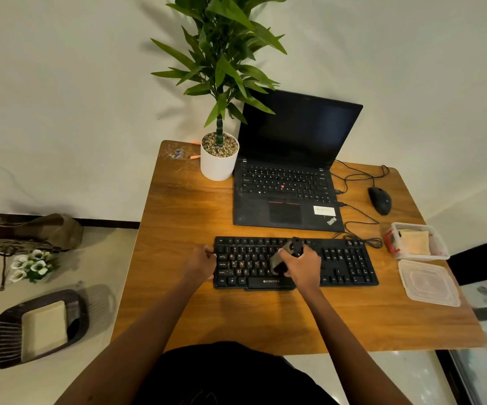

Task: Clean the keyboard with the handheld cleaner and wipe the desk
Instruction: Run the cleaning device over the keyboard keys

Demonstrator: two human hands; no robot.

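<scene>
The left hand grips the left edge of the black keyboard lying on the desk. The right hand curls around the grey handheld cleaner, pressed onto the middle keys.

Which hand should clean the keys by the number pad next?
The right hand: it grips the handheld cleaner over the keyboard, nearer the number pad. The left hand holds the keyboard's left edge, likely steadying it.
</scene>
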